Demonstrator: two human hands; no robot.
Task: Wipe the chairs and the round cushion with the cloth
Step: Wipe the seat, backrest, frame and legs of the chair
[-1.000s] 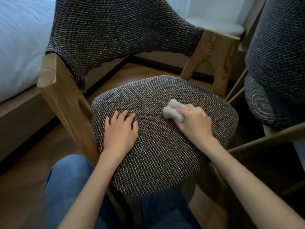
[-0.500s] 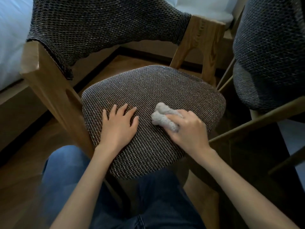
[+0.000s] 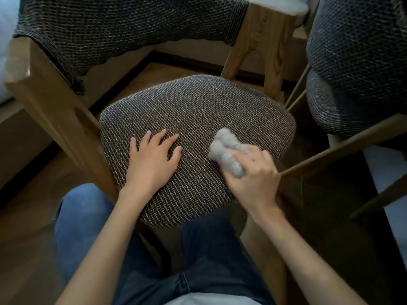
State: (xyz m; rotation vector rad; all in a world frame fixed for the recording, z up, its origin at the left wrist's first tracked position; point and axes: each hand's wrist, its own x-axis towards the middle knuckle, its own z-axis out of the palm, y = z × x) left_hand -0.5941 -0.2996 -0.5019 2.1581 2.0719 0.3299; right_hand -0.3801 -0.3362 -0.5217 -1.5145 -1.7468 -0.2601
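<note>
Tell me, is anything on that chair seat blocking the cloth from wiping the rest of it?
Only the left hand, lying flat on the left of the seat, beside the cloth gripped by the right hand. Nothing else visible lies on the seat.

1. The seat [image 3: 198, 111] under both grips is coarse woven fabric, brown and cream threads, rough and matt.
2. The cloth [image 3: 224, 148] held in the right grip [image 3: 255, 179] is pale grey, fluffy and nubbly.
3. The backrest [image 3: 123, 29] beyond the left grip [image 3: 152, 161] has the same rough weave.
4. The chair frame [image 3: 50, 102] left of the left grip is light, smooth wood with visible grain.
5. The second chair [image 3: 352, 62] right of the right grip has dark grey woven upholstery.
6. The floor [image 3: 26, 216] is brown wood with a faint sheen.
</note>
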